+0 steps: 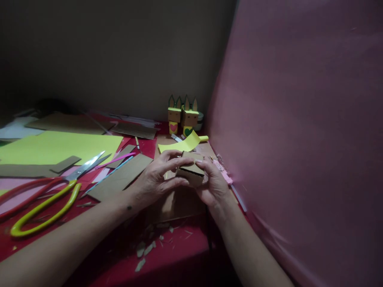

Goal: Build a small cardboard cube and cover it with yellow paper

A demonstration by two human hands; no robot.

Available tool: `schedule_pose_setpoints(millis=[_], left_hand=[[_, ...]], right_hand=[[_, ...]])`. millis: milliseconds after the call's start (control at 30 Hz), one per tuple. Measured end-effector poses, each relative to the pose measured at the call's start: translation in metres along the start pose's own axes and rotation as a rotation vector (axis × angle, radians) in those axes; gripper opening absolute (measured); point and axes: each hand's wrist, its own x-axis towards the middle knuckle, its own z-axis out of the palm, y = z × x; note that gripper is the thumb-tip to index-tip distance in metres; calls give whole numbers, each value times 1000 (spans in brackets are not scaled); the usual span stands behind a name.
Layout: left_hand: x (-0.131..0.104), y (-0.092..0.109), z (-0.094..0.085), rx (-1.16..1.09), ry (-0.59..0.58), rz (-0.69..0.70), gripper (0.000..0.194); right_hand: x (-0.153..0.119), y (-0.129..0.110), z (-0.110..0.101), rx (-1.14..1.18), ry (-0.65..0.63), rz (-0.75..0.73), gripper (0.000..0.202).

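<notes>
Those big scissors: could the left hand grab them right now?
Probably, once it lets go: the left hand and right hand both hold a small cardboard piece. The way looks free, as the scissors lie beside the left forearm and nothing seems to cover them.

No lettering or numbers legible; pink heart (173,128) on one cardboard figure (174,116), green heart (188,132) on second figure (190,118).

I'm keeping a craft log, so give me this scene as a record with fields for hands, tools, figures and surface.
Left hand: holds cardboard piece
Right hand: holds the same piece
Tool: scissors, blades parted, left of both hands
Figures: pink-heart figure, green-heart figure, upright beyond the hands
Paper: yellow sheet, yellow strip
Surface: red covering, scattered scraps
</notes>
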Motion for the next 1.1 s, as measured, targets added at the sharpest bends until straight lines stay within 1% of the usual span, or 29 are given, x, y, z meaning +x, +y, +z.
schedule_pose_setpoints(millis=[133, 300, 433, 533, 733, 867, 967, 1100], left_hand=[[1, 0, -1, 9, -12, -12, 40], [3, -1, -2, 10, -7, 9, 41], [3, -4, 0, 32, -8, 3, 41], [1, -10, 4, 29, 26, 46, 43], [-3, -21, 11, 49, 55, 83, 46], [-5, -25, 12, 96, 67, 133, 44], [-5, -27, 13, 123, 91, 165, 43], [-5, -27, 13, 119, 100, 127, 46]], right_hand=[[-3, 0, 1, -5, -3, 23, 23], [-6, 0, 3, 9, -3, 24, 25], [-5, 2, 2, -18, -18, 22, 30], [-4, 4, 0, -27, -11, 7, 32], [-1, 5, -5, -81, 27, 40, 48], [1, 6, -4, -68, 72, 47, 42], [2, 7, -3, -45, 78, 45, 37], [1, 9, -3, -52, 62, 51, 38]])
